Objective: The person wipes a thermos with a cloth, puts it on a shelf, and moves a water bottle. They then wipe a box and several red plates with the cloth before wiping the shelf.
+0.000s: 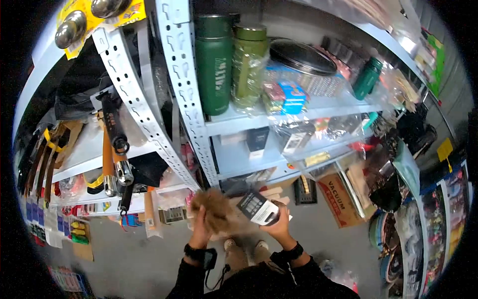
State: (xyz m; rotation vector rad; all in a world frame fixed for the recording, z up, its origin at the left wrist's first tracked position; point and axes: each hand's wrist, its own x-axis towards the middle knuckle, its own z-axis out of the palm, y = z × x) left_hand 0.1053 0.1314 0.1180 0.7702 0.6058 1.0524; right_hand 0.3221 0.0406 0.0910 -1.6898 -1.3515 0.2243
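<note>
A brown, furry item (215, 208) is held up by my left hand (200, 230), its outline smeared by motion, so I cannot make out its exact kind. My right hand (279, 226) grips a small black-and-white box (259, 209) by its lower right side, with the printed face turned up. The box is tilted and sits just right of the furry item. Behind both hands are the lower levels of a light metal shelf (239, 122). Both wrists wear dark bands.
Green bottles (214, 65), a lidded pan (302, 56) and wrapped goods fill the upper shelf. A cardboard vacuum flask box (340, 199) stands on the floor at right. Orange-handled tools (108, 157) hang at left, beside a perforated shelf post (181, 74).
</note>
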